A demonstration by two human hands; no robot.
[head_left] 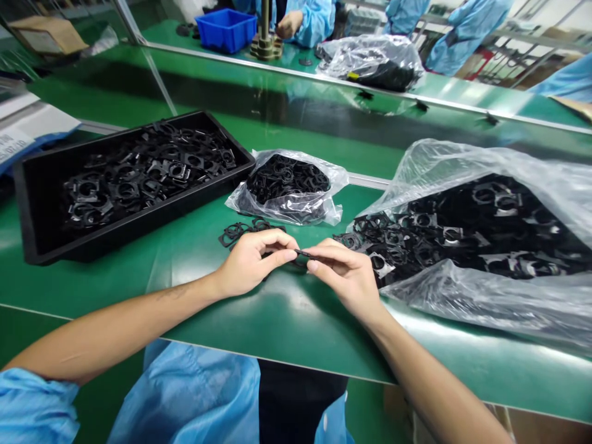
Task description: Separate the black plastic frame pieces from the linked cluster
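Observation:
Between my two hands is a small flat black plastic part (303, 253), seen nearly edge-on and partly covered by fingers. My left hand (254, 258) pinches its left end between thumb and fingertips. On the other side my right hand (345, 268) grips the right end the same way. Just behind my left hand lies a small pile of black ring-shaped parts (235, 232) on the green table (296, 327). Close to my right hand, black square frames with round holes (416, 237) spill from a large clear plastic bag (444, 290).
A black tray (139, 231) of similar frames stands at left. Behind my hands sits a smaller clear bag (296, 213) of black rings. Across the metal rail are a blue bin (226, 31), another filled bag (374, 61) and people in blue sleeves (319, 21).

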